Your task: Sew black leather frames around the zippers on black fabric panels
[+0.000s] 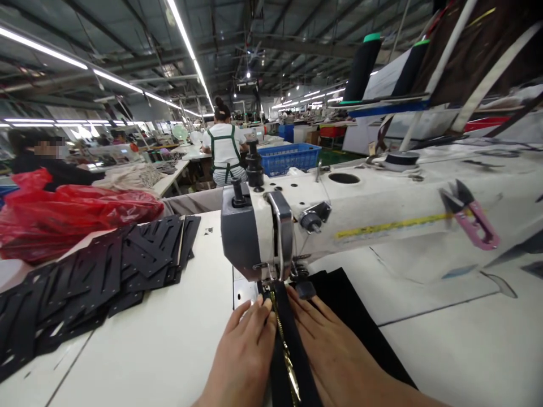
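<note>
A black zipper (pixel 283 339) with gold teeth and a gold pull runs lengthwise under the presser foot (pixel 266 288) of a white sewing machine (pixel 373 215). My left hand (pixel 246 356) is at the zipper's left edge, its bent fingers close together and gripping the tape near the foot. Flat on the right side lies my right hand (pixel 335 345), fingers stretched out over the tape and a piece of black fabric (pixel 348 294). That fabric spreads out beneath my right hand and forearm. The needle tip is too small to make out.
Black cut pieces with slots (pixel 139 254) lie in overlapping rows on the left, before a red plastic bag (pixel 76 209). Pink-handled thread snips (pixel 475 220) rest on the machine arm. Behind stand a blue basket (pixel 292 158) and a person (pixel 224 144).
</note>
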Motion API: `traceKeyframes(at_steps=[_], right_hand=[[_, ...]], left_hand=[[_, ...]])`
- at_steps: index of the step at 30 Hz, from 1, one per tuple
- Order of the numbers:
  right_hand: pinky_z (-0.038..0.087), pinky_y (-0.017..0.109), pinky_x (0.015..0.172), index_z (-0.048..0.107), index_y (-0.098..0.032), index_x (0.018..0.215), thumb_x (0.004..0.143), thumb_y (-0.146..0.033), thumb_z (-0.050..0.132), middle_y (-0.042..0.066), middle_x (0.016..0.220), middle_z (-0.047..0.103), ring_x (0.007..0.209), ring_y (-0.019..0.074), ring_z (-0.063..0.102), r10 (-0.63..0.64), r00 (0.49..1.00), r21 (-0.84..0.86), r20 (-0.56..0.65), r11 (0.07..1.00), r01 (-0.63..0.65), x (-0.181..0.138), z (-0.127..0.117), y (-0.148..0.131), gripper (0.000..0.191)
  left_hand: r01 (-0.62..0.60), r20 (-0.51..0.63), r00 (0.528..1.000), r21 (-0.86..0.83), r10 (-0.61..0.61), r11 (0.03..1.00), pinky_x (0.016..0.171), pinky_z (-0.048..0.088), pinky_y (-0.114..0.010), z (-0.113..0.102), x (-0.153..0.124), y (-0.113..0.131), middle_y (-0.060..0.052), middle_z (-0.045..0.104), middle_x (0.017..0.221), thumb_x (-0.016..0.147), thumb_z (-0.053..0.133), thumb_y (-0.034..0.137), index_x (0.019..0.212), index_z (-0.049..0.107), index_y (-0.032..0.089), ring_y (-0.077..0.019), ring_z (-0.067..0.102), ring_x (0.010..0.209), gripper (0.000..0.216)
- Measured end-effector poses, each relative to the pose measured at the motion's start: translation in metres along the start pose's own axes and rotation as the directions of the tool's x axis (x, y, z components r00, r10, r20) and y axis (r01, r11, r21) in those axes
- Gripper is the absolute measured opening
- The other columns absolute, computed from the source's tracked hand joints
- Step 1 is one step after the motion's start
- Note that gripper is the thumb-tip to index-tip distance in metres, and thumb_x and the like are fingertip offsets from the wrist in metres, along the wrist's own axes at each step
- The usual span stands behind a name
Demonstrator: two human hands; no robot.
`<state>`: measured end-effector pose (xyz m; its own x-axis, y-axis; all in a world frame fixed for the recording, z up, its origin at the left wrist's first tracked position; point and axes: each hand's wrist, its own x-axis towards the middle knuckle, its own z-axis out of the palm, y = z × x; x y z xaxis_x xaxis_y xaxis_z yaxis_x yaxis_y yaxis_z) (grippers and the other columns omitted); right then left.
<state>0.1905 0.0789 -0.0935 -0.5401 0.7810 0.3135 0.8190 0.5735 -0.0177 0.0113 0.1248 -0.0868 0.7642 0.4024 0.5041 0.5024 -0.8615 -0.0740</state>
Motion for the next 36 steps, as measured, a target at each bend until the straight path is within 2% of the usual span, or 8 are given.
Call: traceKeyframes(at_steps=[5, 10, 18, 26, 30, 36], right_hand=[[0.04, 0.045, 0.096, 0.035, -0.01, 0.135, 0.077, -0.018, 0.045, 0.013, 0.134, 0.041, 0.126, 0.0271, 0.034, -0.031, 0.995, -0.092, -0.094, 0.996, 0.022, 0.0, 0.008, 0.002, 0.06], [0.045, 0.044, 0.09, 0.037, -0.006, 0.133, 0.074, -0.016, 0.044, 0.016, 0.126, 0.05, 0.117, 0.0284, 0.046, -0.09, 0.992, -0.19, -0.09, 0.979, 0.071, 0.001, 0.012, 0.005, 0.06], [0.038, 0.051, 0.095, 0.037, -0.006, 0.133, 0.078, -0.018, 0.044, 0.018, 0.128, 0.047, 0.119, 0.0307, 0.043, -0.053, 0.997, -0.066, -0.059, 0.997, 0.049, 0.002, 0.003, 0.0, 0.057], [0.033, 0.051, 0.1, 0.04, -0.008, 0.132, 0.081, -0.016, 0.043, 0.017, 0.133, 0.042, 0.124, 0.0288, 0.037, 0.035, 0.999, -0.019, -0.033, 0.999, -0.035, 0.001, 0.003, -0.004, 0.052], [0.035, 0.049, 0.1, 0.04, -0.009, 0.132, 0.079, -0.017, 0.044, 0.014, 0.136, 0.038, 0.126, 0.0281, 0.034, 0.032, 0.999, -0.012, -0.024, 0.999, -0.032, 0.001, 0.002, -0.003, 0.054], [0.038, 0.048, 0.098, 0.041, -0.011, 0.132, 0.077, -0.017, 0.044, 0.013, 0.134, 0.041, 0.124, 0.027, 0.038, -0.006, 0.996, -0.069, -0.089, 0.998, 0.0, 0.001, 0.008, 0.0, 0.055]], left_hand=[[0.007, -0.006, 1.0, 0.001, -0.007, 1.0, 0.086, 0.051, -0.037, -0.003, 0.001, 0.003, -0.014, 0.062, 0.106, 0.095, 0.02, 0.015, 0.104, 0.057, 0.008, -0.0215, 0.057, 0.104, 0.039], [0.005, -0.027, 1.0, 0.026, -0.004, 1.0, 0.085, 0.052, -0.037, -0.002, 0.002, 0.002, -0.014, 0.063, 0.103, 0.094, 0.021, 0.013, 0.101, 0.058, 0.007, -0.0224, 0.058, 0.102, 0.038], [0.032, 0.005, 0.999, -0.016, -0.032, 0.999, 0.087, 0.05, -0.041, -0.003, 0.003, 0.004, -0.013, 0.062, 0.105, 0.094, 0.022, 0.013, 0.1, 0.058, 0.008, -0.0228, 0.056, 0.104, 0.036], [0.023, 0.029, 0.999, -0.011, -0.023, 1.0, 0.091, 0.046, -0.041, -0.003, 0.002, 0.005, -0.014, 0.061, 0.105, 0.092, 0.027, 0.01, 0.103, 0.056, 0.008, -0.0226, 0.056, 0.105, 0.032], [-0.006, -0.008, 1.0, 0.004, 0.006, 1.0, 0.089, 0.047, -0.041, -0.002, 0.002, 0.001, -0.012, 0.062, 0.105, 0.093, 0.025, 0.011, 0.102, 0.057, 0.011, -0.0217, 0.057, 0.102, 0.033], [0.002, -0.045, 0.999, 0.004, -0.002, 1.0, 0.087, 0.049, -0.041, 0.0, 0.006, 0.001, -0.012, 0.063, 0.1, 0.093, 0.024, 0.012, 0.1, 0.057, 0.009, -0.0224, 0.058, 0.099, 0.034]])
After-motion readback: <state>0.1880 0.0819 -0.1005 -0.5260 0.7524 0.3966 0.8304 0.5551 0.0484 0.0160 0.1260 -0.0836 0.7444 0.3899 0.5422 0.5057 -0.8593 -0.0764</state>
